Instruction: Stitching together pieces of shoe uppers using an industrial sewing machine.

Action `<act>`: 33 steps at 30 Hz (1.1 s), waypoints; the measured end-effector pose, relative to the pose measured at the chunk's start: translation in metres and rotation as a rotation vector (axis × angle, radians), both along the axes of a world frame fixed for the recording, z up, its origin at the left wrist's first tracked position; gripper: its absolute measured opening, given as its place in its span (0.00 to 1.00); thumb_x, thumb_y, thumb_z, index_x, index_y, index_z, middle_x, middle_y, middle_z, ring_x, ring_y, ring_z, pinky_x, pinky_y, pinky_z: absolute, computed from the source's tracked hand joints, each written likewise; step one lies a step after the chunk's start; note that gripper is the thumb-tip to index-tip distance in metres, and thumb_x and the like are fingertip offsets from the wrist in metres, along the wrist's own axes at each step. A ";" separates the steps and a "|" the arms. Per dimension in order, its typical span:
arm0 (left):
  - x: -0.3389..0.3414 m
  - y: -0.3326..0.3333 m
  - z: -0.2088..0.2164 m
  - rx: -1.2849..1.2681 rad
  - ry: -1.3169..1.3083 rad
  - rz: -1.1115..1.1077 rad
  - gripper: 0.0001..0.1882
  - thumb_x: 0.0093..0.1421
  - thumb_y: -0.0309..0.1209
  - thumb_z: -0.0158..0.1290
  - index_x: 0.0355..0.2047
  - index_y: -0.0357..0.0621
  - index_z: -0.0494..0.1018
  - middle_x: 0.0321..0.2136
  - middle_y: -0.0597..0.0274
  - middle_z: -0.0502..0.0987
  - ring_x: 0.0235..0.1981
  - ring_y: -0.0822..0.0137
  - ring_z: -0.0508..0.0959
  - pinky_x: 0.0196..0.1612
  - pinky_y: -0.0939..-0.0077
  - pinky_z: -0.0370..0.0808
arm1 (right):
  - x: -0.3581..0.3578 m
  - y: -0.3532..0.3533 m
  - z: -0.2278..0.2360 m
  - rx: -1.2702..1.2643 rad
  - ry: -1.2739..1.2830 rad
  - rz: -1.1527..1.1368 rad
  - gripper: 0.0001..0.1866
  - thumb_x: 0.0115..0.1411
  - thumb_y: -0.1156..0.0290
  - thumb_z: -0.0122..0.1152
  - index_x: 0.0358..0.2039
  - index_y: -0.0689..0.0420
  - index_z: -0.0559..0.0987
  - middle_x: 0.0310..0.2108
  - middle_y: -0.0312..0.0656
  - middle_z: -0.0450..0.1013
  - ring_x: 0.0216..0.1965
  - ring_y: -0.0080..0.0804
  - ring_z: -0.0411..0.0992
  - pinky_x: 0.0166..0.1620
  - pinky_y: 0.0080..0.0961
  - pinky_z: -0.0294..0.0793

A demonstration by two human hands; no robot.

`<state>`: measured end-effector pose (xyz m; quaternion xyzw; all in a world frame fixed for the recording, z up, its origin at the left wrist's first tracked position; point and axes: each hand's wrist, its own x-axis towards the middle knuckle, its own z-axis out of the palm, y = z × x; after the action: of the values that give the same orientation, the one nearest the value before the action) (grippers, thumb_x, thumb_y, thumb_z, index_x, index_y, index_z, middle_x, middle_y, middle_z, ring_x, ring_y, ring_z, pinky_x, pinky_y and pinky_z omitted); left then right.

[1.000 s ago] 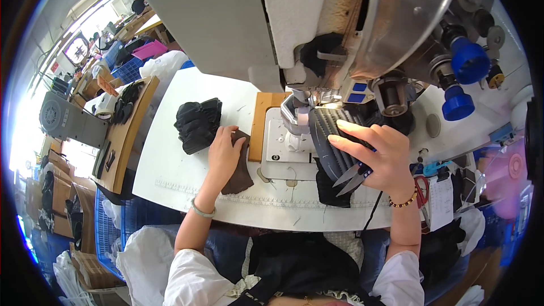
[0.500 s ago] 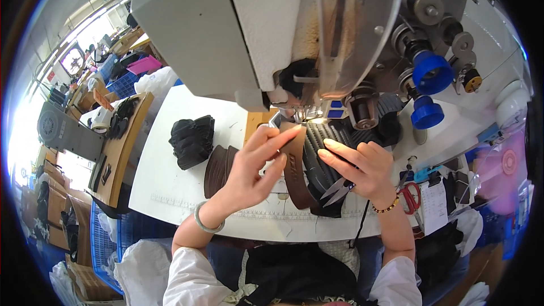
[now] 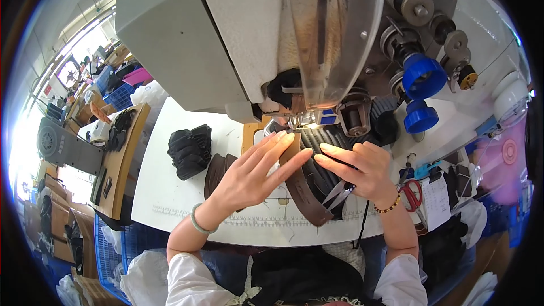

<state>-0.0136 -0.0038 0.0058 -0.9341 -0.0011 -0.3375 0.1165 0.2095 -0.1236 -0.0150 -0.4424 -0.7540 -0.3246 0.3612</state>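
Note:
Beneath the sewing machine's head [image 3: 243,34], a curved brown strap [image 3: 306,198] runs toward me from the needle area. My left hand [image 3: 249,175] lies over its upper end with the fingers stretched out. To the right of the strap, my right hand [image 3: 365,173] is curled round a small pair of scissors [image 3: 339,192], whose blades point down and left. Dark ribbed pieces [image 3: 320,164] lie bunched between the strap and my right fingertips. The strap's far end is hidden by the left fingers and the machine.
A pile of black pieces [image 3: 190,150] and a stack of brown strips [image 3: 216,171] sit on the white table [image 3: 170,192] at left. Red-handled scissors [image 3: 412,194] and a paper sheet [image 3: 435,204] lie at right. A blue crate [image 3: 110,260] stands below left.
My left hand has gone from a pinch at the strap's upper end to spread fingers laid across it. The strap's near end has swung slightly right and toward me. My right hand keeps the scissors.

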 end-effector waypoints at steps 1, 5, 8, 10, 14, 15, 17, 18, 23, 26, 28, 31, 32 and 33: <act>0.002 0.002 -0.002 -0.001 -0.002 -0.005 0.26 0.51 0.25 0.53 0.53 0.38 0.72 0.49 0.51 0.72 0.51 0.54 0.75 0.56 0.59 0.73 | 0.001 0.000 -0.001 -0.006 0.005 0.001 0.22 0.43 0.65 0.63 0.43 0.47 0.83 0.45 0.27 0.77 0.21 0.19 0.60 0.24 0.17 0.58; 0.006 0.005 -0.010 0.039 -0.163 -0.045 0.23 0.49 0.26 0.56 0.47 0.32 0.75 0.44 0.52 0.76 0.48 0.54 0.77 0.52 0.62 0.78 | -0.003 0.000 0.003 -0.028 0.052 0.039 0.18 0.46 0.68 0.61 0.41 0.48 0.83 0.44 0.32 0.78 0.19 0.24 0.61 0.23 0.21 0.60; 0.009 0.004 -0.011 -0.006 -0.201 -0.053 0.22 0.47 0.24 0.58 0.45 0.32 0.76 0.43 0.52 0.76 0.48 0.54 0.77 0.51 0.62 0.78 | -0.002 0.001 0.002 -0.035 0.073 0.054 0.19 0.45 0.67 0.62 0.41 0.49 0.83 0.43 0.32 0.78 0.18 0.24 0.60 0.23 0.21 0.60; 0.010 0.002 -0.012 -0.017 -0.213 -0.048 0.23 0.46 0.24 0.59 0.45 0.32 0.76 0.43 0.53 0.76 0.48 0.55 0.77 0.51 0.62 0.78 | -0.002 0.001 0.002 -0.051 0.092 0.077 0.19 0.45 0.66 0.63 0.41 0.49 0.83 0.43 0.33 0.78 0.18 0.24 0.61 0.23 0.21 0.60; 0.011 0.001 -0.008 0.001 -0.185 -0.034 0.23 0.44 0.23 0.60 0.44 0.32 0.76 0.43 0.53 0.76 0.48 0.55 0.77 0.51 0.63 0.78 | 0.001 0.002 -0.001 -0.030 0.082 0.046 0.20 0.44 0.64 0.63 0.41 0.47 0.83 0.44 0.27 0.77 0.20 0.20 0.60 0.23 0.18 0.59; 0.010 0.001 -0.005 0.010 -0.160 -0.030 0.23 0.45 0.24 0.60 0.44 0.33 0.76 0.43 0.54 0.76 0.48 0.55 0.77 0.50 0.64 0.78 | 0.000 0.002 0.000 -0.037 0.102 0.056 0.20 0.44 0.64 0.63 0.41 0.48 0.83 0.44 0.27 0.77 0.20 0.21 0.61 0.23 0.19 0.59; 0.009 0.002 -0.003 0.005 -0.144 -0.027 0.23 0.44 0.24 0.61 0.44 0.33 0.76 0.43 0.55 0.76 0.48 0.56 0.77 0.48 0.66 0.79 | 0.000 0.002 0.001 -0.042 0.124 0.067 0.20 0.44 0.65 0.63 0.41 0.48 0.83 0.44 0.28 0.78 0.20 0.21 0.61 0.23 0.19 0.60; 0.009 0.002 -0.002 0.001 -0.130 -0.025 0.23 0.44 0.25 0.61 0.44 0.33 0.76 0.43 0.56 0.77 0.47 0.57 0.78 0.47 0.67 0.79 | -0.001 0.001 0.001 -0.045 0.125 0.064 0.21 0.43 0.65 0.64 0.41 0.49 0.83 0.44 0.28 0.78 0.20 0.21 0.61 0.24 0.19 0.60; 0.009 0.001 0.003 -0.040 -0.131 -0.010 0.24 0.43 0.25 0.62 0.44 0.36 0.76 0.43 0.59 0.77 0.46 0.61 0.78 0.43 0.71 0.79 | -0.008 0.000 0.006 -0.075 0.181 0.049 0.22 0.42 0.67 0.65 0.43 0.50 0.82 0.44 0.29 0.78 0.20 0.23 0.62 0.24 0.19 0.61; 0.010 0.003 0.002 -0.058 -0.146 -0.011 0.24 0.44 0.25 0.62 0.44 0.36 0.76 0.43 0.60 0.77 0.45 0.62 0.78 0.42 0.72 0.78 | -0.009 -0.001 0.008 -0.079 0.193 0.017 0.23 0.41 0.67 0.66 0.43 0.50 0.82 0.44 0.29 0.78 0.21 0.23 0.63 0.25 0.20 0.62; 0.010 0.003 0.001 -0.072 -0.150 -0.018 0.23 0.44 0.25 0.62 0.44 0.37 0.76 0.42 0.60 0.77 0.45 0.62 0.78 0.41 0.72 0.78 | -0.010 -0.001 0.010 -0.081 0.200 0.022 0.23 0.40 0.69 0.66 0.43 0.50 0.82 0.44 0.29 0.78 0.22 0.23 0.64 0.26 0.20 0.63; 0.014 0.002 0.000 -0.080 -0.155 -0.017 0.24 0.44 0.25 0.61 0.45 0.37 0.76 0.42 0.60 0.77 0.46 0.62 0.78 0.41 0.72 0.78 | -0.008 -0.003 0.013 -0.094 0.198 -0.004 0.24 0.40 0.70 0.66 0.43 0.50 0.81 0.44 0.28 0.77 0.22 0.23 0.65 0.27 0.20 0.64; 0.014 0.002 0.000 -0.081 -0.159 -0.011 0.24 0.45 0.25 0.61 0.45 0.36 0.76 0.43 0.60 0.77 0.46 0.62 0.78 0.42 0.72 0.78 | -0.010 -0.003 0.014 -0.094 0.196 -0.007 0.24 0.40 0.70 0.66 0.43 0.50 0.81 0.44 0.28 0.77 0.22 0.23 0.65 0.27 0.20 0.64; 0.014 0.002 0.000 -0.083 -0.164 -0.006 0.24 0.45 0.25 0.61 0.46 0.36 0.76 0.43 0.60 0.77 0.46 0.62 0.78 0.42 0.73 0.78 | -0.012 -0.004 0.016 -0.119 0.222 -0.021 0.23 0.40 0.72 0.64 0.41 0.50 0.83 0.43 0.30 0.79 0.25 0.24 0.69 0.28 0.21 0.65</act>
<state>0.0004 -0.0022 0.0060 -0.9074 -0.0221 -0.4127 0.0761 0.1979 -0.1277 0.0011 -0.5042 -0.7225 -0.2321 0.4122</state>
